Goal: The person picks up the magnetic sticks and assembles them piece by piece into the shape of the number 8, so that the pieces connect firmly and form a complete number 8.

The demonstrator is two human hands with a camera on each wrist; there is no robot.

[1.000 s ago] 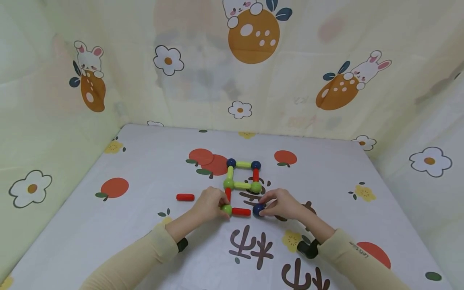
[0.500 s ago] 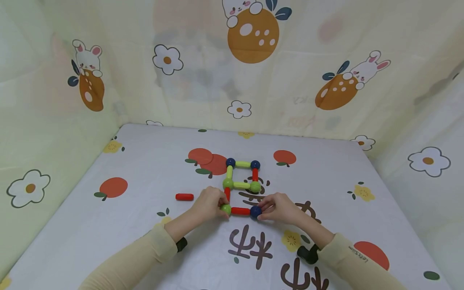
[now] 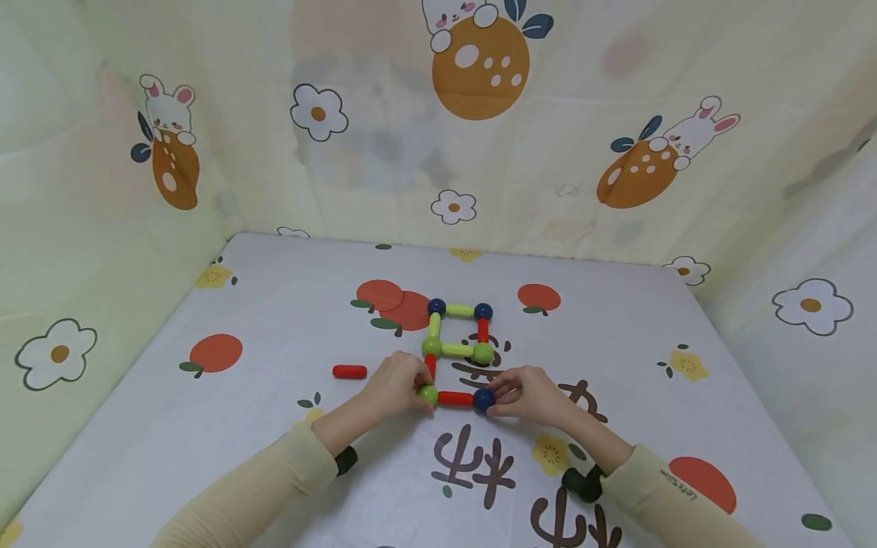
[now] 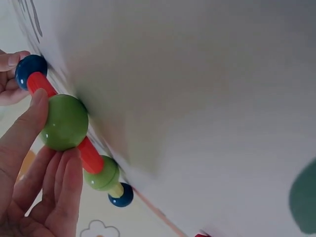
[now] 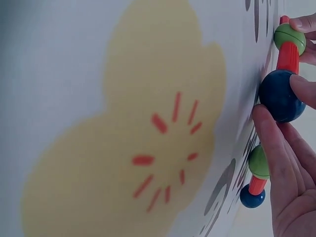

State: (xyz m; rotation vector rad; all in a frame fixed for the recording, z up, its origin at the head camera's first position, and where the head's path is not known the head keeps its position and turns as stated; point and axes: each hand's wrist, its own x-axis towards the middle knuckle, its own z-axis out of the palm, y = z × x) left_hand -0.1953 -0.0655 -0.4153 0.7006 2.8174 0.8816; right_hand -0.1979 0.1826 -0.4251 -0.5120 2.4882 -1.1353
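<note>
My left hand (image 3: 396, 387) pinches a green ball (image 4: 65, 122) between thumb and fingers at the near left corner of a flat stick-and-ball construction. A red rod (image 3: 455, 399) runs right from that ball to a dark blue ball (image 5: 281, 96), which my right hand (image 3: 530, 396) pinches between thumb and fingers. Another red rod (image 4: 91, 155) joins the held green ball to a farther green ball (image 3: 432, 347). Beyond it lies a square with yellow-green rods (image 3: 457, 350), one red rod (image 3: 483, 330), another green ball (image 3: 483, 353) and two blue balls (image 3: 436, 307).
A loose red rod (image 3: 349, 371) lies left of my left hand. The table (image 3: 274, 304) has a pale cloth printed with fruit, flowers and dark characters. Patterned curtains (image 3: 384, 167) stand at the back and both sides.
My right hand has moved slightly left, bringing the blue ball against the red rod's free end; a gap was there one second ago. My left hand has stayed on the green ball.
</note>
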